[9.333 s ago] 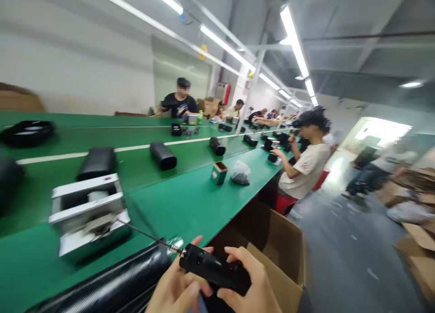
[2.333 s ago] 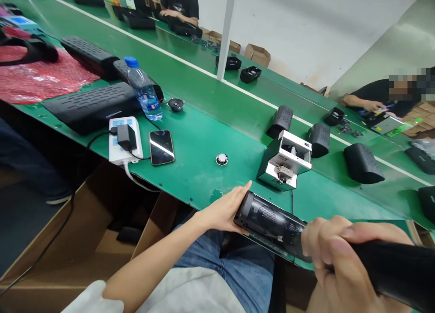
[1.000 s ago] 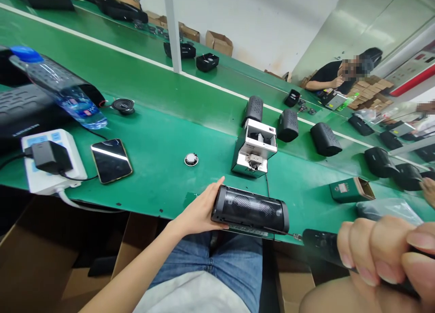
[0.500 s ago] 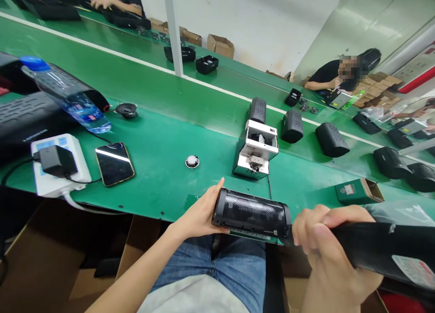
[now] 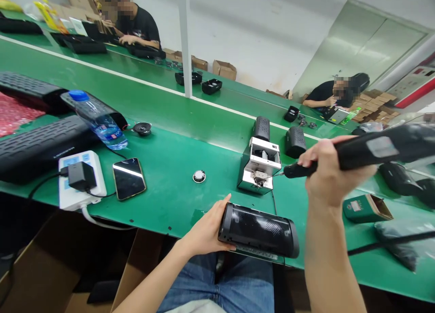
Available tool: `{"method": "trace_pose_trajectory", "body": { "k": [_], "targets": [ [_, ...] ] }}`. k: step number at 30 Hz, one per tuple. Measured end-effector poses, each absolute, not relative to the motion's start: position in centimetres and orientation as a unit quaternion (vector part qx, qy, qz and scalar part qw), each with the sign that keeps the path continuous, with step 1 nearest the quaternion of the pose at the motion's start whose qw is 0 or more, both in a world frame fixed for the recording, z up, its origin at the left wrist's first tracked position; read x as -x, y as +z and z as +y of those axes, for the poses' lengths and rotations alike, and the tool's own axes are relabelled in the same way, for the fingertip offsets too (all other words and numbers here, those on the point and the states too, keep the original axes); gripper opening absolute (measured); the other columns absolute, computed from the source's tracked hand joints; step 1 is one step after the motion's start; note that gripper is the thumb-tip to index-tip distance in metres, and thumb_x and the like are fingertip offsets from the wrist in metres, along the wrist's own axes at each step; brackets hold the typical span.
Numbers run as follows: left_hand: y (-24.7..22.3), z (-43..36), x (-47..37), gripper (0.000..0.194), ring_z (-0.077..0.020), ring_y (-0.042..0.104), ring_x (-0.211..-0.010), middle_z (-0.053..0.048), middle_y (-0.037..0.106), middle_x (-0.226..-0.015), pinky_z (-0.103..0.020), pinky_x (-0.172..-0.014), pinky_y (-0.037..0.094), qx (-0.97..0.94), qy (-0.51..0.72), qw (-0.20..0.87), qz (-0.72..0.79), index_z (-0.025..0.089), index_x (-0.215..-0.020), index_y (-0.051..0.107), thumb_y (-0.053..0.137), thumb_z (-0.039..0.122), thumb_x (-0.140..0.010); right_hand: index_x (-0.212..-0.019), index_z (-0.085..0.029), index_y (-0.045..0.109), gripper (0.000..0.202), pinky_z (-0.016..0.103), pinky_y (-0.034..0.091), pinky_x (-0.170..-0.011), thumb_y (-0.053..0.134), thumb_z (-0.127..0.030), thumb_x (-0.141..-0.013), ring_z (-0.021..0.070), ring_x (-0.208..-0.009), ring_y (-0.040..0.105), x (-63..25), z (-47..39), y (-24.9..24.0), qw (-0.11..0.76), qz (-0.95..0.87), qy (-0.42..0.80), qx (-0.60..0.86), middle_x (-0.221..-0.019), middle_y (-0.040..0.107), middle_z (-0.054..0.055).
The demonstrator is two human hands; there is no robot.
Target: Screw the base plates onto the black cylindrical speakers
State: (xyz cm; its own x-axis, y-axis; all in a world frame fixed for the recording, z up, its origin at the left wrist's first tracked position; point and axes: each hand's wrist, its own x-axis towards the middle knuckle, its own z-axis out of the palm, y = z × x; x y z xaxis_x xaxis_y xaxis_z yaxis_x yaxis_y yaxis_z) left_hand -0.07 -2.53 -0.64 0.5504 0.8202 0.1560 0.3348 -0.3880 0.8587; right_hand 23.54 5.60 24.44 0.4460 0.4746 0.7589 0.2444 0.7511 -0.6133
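Note:
My left hand (image 5: pixel 208 229) is closed around the left end of a black speaker housing (image 5: pixel 260 230), which lies at the table's front edge. A dark perforated panel covers its upturned face. In my right hand (image 5: pixel 325 170) is a black electric screwdriver (image 5: pixel 365 150), held nearly level with its bit pointing left. The bit's tip is at the front of the silver screw feeder (image 5: pixel 263 151); whether it carries a screw is too small to see. A small round speaker driver (image 5: pixel 199 175) rests on the green table (image 5: pixel 170 168) beyond my left hand.
Left are a phone (image 5: pixel 129 179), a power strip (image 5: pixel 64 193), a water bottle (image 5: pixel 102 122) and black speakers (image 5: pixel 44 145). Right lie a green tin (image 5: pixel 360 209) and a plastic bag (image 5: pixel 404 240). A post (image 5: pixel 186 41) rises mid-table. People work across the table.
My right hand has lifted the screwdriver away from the speaker housing and brought its bit up to the screw feeder. My left hand still grips the housing. The view has shifted.

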Motion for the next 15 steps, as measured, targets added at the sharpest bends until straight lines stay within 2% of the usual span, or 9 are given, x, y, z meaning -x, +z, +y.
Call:
{"method": "trace_pose_trajectory", "body": {
  "k": [3, 8, 13, 15],
  "targets": [
    [-0.7, -2.5, 0.0, 0.169, -0.0495, 0.041, -0.171, -0.021, 0.037, -0.186, -0.069, -0.138, 0.044, -0.774, 0.297, 0.416, 0.373, 0.038, -0.187, -0.002, 0.115, 0.025, -0.065, -0.084, -0.022, 0.066, 0.019, 0.029, 0.047, -0.042, 0.083, -0.029, -0.083, 0.0154, -0.041, 0.055, -23.0, 7.8, 23.4, 0.763, -0.513, 0.109, 0.378, -0.057, 0.058, -0.006],
    [-0.8, -2.5, 0.0, 0.17, -0.0499, 0.034, -0.175, -0.021, 0.028, -0.19, -0.069, -0.139, 0.042, -0.783, 0.294, 0.407, 0.367, 0.037, -0.187, -0.005, 0.115, 0.026, -0.067, -0.082, -0.022, 0.063, 0.02, 0.029, 0.046, -0.041, 0.082, -0.029, -0.083, 0.0146, -0.039, 0.052, -23.3, 8.5, 22.9, 0.751, -0.501, 0.138, 0.407, -0.056, 0.056, -0.007],
    [-0.7, -2.5, 0.0, 0.17, -0.0491, 0.04, -0.172, -0.021, 0.036, -0.187, -0.069, -0.139, 0.043, -0.778, 0.294, 0.413, 0.372, 0.038, -0.187, -0.005, 0.114, 0.025, -0.067, -0.081, -0.022, 0.064, 0.021, 0.028, 0.045, -0.041, 0.083, -0.029, -0.083, 0.0144, -0.04, 0.052, -23.5, 7.5, 22.6, 0.739, -0.505, 0.158, 0.417, -0.056, 0.055, -0.007],
    [-0.7, -2.4, 0.0, 0.17, -0.0498, 0.038, -0.173, -0.023, 0.034, -0.187, -0.07, -0.139, 0.042, -0.782, 0.295, 0.408, 0.369, 0.036, -0.187, -0.007, 0.114, 0.025, -0.068, -0.082, -0.022, 0.064, 0.022, 0.029, 0.045, -0.041, 0.084, -0.03, -0.083, 0.0146, -0.04, 0.051, -23.4, 6.2, 23.0, 0.739, -0.502, 0.163, 0.418, -0.055, 0.054, -0.007]
  ]
}}
